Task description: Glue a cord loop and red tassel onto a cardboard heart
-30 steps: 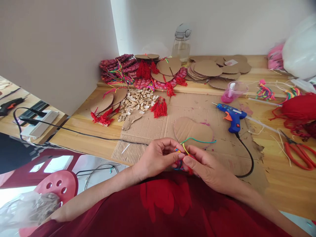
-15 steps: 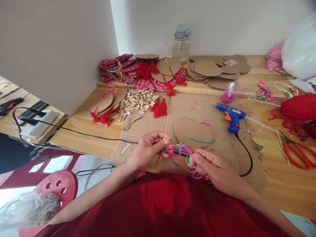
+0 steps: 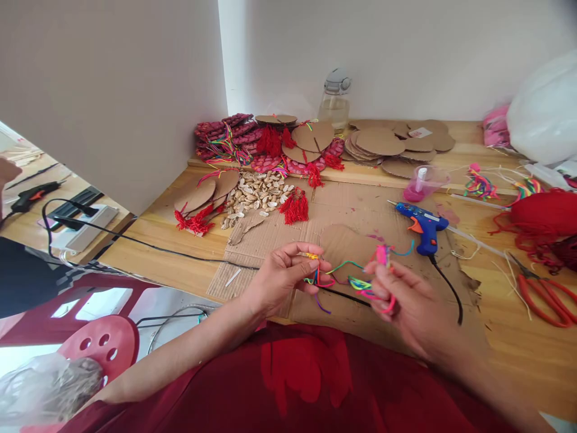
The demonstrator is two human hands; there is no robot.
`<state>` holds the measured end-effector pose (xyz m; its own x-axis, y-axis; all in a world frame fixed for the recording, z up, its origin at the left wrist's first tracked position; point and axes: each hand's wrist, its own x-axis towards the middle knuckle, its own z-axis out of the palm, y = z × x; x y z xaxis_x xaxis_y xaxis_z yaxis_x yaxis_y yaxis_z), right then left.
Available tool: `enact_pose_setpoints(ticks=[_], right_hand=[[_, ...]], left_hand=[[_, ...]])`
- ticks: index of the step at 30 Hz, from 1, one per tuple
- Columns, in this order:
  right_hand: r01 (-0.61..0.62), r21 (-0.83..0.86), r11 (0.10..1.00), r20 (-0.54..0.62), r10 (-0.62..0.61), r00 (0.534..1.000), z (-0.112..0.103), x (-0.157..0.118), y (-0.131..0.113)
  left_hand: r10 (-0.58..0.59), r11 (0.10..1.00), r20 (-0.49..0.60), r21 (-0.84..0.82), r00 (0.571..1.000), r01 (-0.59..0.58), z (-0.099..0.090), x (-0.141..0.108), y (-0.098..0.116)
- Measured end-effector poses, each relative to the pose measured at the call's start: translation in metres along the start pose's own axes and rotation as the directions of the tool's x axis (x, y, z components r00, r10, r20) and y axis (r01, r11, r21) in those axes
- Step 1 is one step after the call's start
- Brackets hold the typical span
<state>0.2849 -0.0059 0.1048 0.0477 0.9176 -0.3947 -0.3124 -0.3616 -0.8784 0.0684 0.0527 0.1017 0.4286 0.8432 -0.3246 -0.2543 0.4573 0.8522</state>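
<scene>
Colourful cords [image 3: 360, 282] in pink, green, yellow and blue run between my two hands above the work surface. My left hand [image 3: 291, 273] pinches one end, where a yellow bit and loose strands show at the fingertips. A bundle of the cords is gripped in my right hand [image 3: 401, 294], which is somewhat blurred. A purple strand dangles below the left fingers, and a blue-green end sticks out past the right hand. Behind the hands lies a rounded cardboard cutout [image 3: 347, 243] on a cardboard sheet [image 3: 265, 249].
A blue glue gun [image 3: 421, 222] and red-handled pliers [image 3: 543, 294] lie right. Peanut shells [image 3: 256, 195], red tassels [image 3: 294, 205], cardboard cutouts [image 3: 378, 143] and a bottle [image 3: 334, 102] stand farther back. A black cable [image 3: 166, 245] crosses the table. At far left, part of another person's hand [image 3: 6, 171] shows.
My right hand has moved right and slightly up with its cord bundle, away from my left hand, which keeps its pinch. The view has tilted slightly.
</scene>
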Motion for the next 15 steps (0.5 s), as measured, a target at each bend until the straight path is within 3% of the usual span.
enact_pose_setpoints(ticks=[2, 5, 7, 10, 15], right_hand=[[-0.062, -0.056, 0.996, 0.145, 0.07, 0.987, 0.008, 0.003, 0.008], [-0.055, -0.159, 0.986, 0.361, 0.11, 0.926, 0.019, 0.006, 0.014], [-0.044, -0.203, 0.978, 0.432, 0.129, 0.893, 0.023, 0.007, 0.014], [-0.083, -0.211, 0.974, 0.377, 0.16, 0.912, 0.021, 0.006, 0.011], [-0.125, -0.257, 0.958, 0.241, 0.189, 0.952, 0.001, 0.001, 0.003]], left_hand=[[0.03, 0.998, 0.037, 0.059, 0.999, -0.032, 0.006, 0.002, -0.002], [0.049, 0.992, 0.068, 0.11, 0.996, -0.056, 0.018, 0.003, -0.004], [0.049, 0.99, 0.07, 0.13, 0.996, -0.058, 0.024, 0.004, -0.003], [0.078, 0.984, 0.02, 0.159, 0.997, -0.08, 0.024, 0.009, 0.001], [0.179, 0.981, -0.13, 0.105, 0.975, -0.166, 0.002, 0.024, 0.011]])
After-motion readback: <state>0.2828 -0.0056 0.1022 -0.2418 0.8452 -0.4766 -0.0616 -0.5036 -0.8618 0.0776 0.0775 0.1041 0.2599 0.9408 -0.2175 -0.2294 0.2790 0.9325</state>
